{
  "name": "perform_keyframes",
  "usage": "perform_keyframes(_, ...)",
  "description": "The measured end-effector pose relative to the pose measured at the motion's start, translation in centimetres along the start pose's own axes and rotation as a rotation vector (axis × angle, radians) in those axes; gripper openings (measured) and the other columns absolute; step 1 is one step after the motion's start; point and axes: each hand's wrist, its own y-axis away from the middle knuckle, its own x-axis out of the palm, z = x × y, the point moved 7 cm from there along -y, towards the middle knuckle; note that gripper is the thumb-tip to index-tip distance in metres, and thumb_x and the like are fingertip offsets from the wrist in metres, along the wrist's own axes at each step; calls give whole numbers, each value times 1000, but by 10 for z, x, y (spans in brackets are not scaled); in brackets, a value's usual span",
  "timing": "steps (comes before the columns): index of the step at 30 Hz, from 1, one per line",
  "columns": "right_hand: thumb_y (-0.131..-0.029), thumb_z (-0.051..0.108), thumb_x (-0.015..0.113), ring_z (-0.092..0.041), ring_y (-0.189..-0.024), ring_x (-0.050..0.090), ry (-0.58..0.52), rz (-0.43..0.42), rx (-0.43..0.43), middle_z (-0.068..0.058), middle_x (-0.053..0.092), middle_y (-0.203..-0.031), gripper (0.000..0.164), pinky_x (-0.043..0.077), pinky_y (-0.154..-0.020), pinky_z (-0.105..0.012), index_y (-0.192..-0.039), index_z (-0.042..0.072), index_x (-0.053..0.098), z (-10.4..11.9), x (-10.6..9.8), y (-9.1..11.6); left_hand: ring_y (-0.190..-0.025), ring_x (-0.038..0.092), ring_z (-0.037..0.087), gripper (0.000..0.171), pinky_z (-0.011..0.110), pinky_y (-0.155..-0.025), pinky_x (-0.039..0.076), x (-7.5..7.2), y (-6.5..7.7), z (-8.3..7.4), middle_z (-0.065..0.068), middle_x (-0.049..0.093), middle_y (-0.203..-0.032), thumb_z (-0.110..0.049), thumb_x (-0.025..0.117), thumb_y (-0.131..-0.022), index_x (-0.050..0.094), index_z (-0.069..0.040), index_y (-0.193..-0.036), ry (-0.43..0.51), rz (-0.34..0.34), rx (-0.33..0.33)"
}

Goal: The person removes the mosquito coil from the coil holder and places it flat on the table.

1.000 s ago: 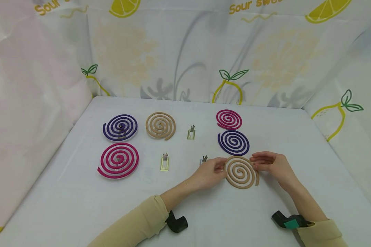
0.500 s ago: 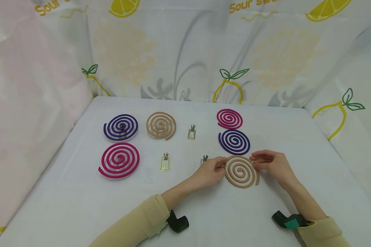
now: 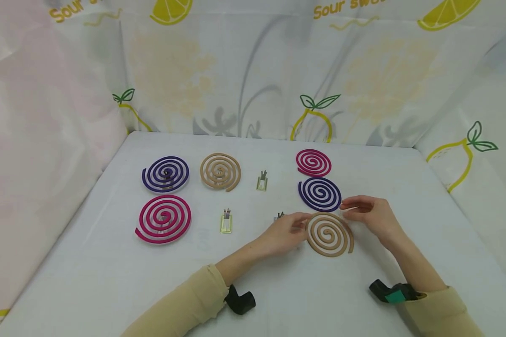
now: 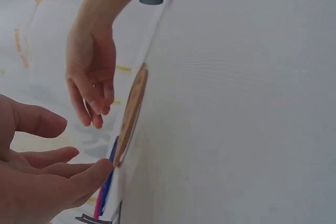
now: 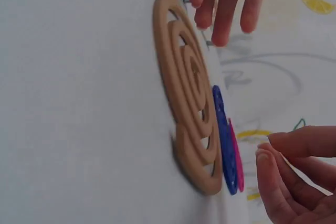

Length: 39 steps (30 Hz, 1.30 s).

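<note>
A tan mosquito coil [image 3: 328, 235] lies flat on the white table between my two hands. My left hand [image 3: 286, 232] is at its left edge, thumb and fingers apart; in the left wrist view a fingertip of the left hand [image 4: 47, 174] appears at the coil's rim, contact unclear. Off the coil's upper right stands my right hand [image 3: 371, 216], fingers bent loosely with nothing between them, near the edge of a dark blue coil [image 3: 319, 194]. Behind that lies a pink coil [image 3: 314, 163]. These coils form a column. The right wrist view shows the tan coil [image 5: 176, 77] close up.
At the left, another blue coil [image 3: 165, 174], tan coil [image 3: 220, 172] and pink coil [image 3: 163, 219] sit over small metal stands. Bare metal stands [image 3: 226, 222] [image 3: 262, 181] stand in the middle; another stand [image 3: 279, 216] is partly behind my left hand. A printed curtain surrounds the table.
My right hand has come off the tan coil's edge and moved slightly up, away from it. The left hand's grip has loosened at the rim. The coils stay in place.
</note>
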Motion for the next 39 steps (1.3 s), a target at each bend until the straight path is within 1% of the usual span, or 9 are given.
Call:
perform_keyframes(4, -92, 19, 73, 3, -93, 65, -15, 5, -20, -8, 74, -111, 38, 51, -83, -9, -123, -2, 66, 18, 3, -4, -129, 56, 27, 43, 39, -105, 51, -16, 6, -10, 14, 57, -143, -13, 53, -101, 51, -1, -143, 35, 20, 37)
perform_keyframes(9, -94, 24, 71, 0, -95, 65, -45, 24, -59, -13, 71, -116, 39, 51, -85, -10, -124, -1, 65, 44, 16, -11, -131, 55, 26, 43, 38, -108, 48, -46, 12, -19, 14, 56, -144, -15, 53, -103, 49, -2, -144, 84, -13, 68)
perform_keyframes(15, -92, 21, 73, -3, -95, 67, -133, 31, -105, -11, 71, -113, 38, 54, -85, -14, -121, -2, 65, 71, 36, -24, -133, 54, 25, 43, 41, -112, 45, -93, 17, -22, 11, 59, -141, -13, 55, -102, 50, -5, -145, 106, -109, 83)
perform_keyframes(20, -93, 17, 72, -6, -98, 67, -171, 26, -109, -15, 70, -117, 36, 54, -86, -14, -124, 0, 64, 87, 50, -34, -135, 51, 26, 43, 44, -115, 40, -132, 24, -17, 14, 57, -143, -13, 54, -103, 49, -4, -144, 135, -194, 68)
perform_keyframes(27, -92, 13, 72, -12, -99, 69, -281, 39, -124, -11, 71, -115, 36, 57, -88, -20, -126, 5, 64, 110, 70, -45, -133, 53, 29, 43, 40, -111, 45, -180, 37, -10, 17, 55, -144, -10, 52, -103, 48, -2, -144, 147, -310, 78)
perform_keyframes(29, -92, 13, 72, -12, -98, 69, -297, 31, -126, -8, 71, -113, 35, 57, -90, -22, -125, 7, 65, 115, 74, -47, -132, 53, 30, 43, 40, -110, 46, -190, 40, -7, 17, 56, -143, -10, 52, -103, 49, -2, -145, 146, -338, 70)
perform_keyframes(33, -93, 14, 71, -15, -100, 69, -319, 21, -133, -9, 70, -117, 35, 53, -101, -31, -127, 8, 64, 126, 82, -51, -134, 50, 27, 44, 41, -114, 41, -207, 45, 2, 15, 55, -145, -14, 52, -103, 47, -4, -146, 131, -377, 28)
perform_keyframes(36, -93, 13, 70, -17, -105, 67, -346, 24, -134, -11, 68, -123, 37, 48, -108, -37, -129, 8, 63, 132, 91, -56, -135, 48, 26, 45, 43, -117, 36, -216, 48, 8, 15, 53, -147, -15, 51, -103, 46, -4, -147, 127, -402, 4)
perform_keyframes(39, -93, 10, 70, -19, -110, 66, -385, 22, -130, -12, 67, -125, 39, 47, -109, -38, -131, 7, 62, 138, 101, -61, -137, 47, 27, 46, 44, -118, 36, -222, 50, 14, 17, 52, -147, -13, 50, -104, 44, -3, -148, 130, -428, -14)
